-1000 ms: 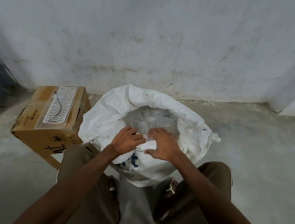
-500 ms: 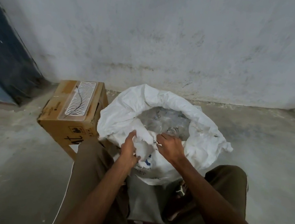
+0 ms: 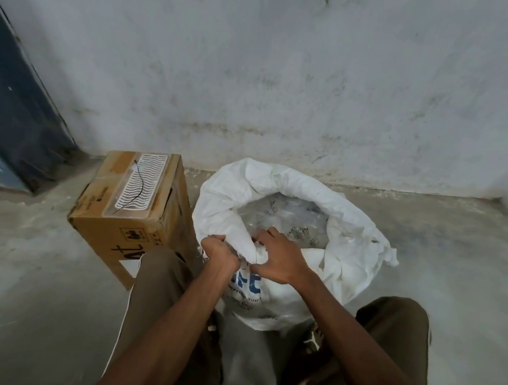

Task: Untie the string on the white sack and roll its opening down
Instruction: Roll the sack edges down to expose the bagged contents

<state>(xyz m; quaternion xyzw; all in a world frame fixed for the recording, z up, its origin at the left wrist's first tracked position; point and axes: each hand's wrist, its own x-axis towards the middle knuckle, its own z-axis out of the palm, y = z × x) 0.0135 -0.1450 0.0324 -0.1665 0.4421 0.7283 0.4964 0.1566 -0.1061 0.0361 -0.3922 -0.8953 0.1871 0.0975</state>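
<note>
The white sack (image 3: 280,191) stands on the floor between my knees, its mouth open and its rim folded outward in a thick roll. Clear plastic with small metal pieces (image 3: 287,219) shows inside. Blue print marks the near side of the sack. My left hand (image 3: 220,250) is a fist gripping the near rim at its left. My right hand (image 3: 280,260) clutches the same near rim just to the right, fingers curled over the fold. No string is visible.
A taped cardboard box (image 3: 128,209) sits on the concrete floor just left of the sack, touching my left knee. A stained grey wall (image 3: 286,87) runs behind. A dark blue panel (image 3: 14,110) leans at the far left.
Both hands have closed tighter on the near rim and bunched the fabric between them. The camera has shifted, bringing more of the left side into view.
</note>
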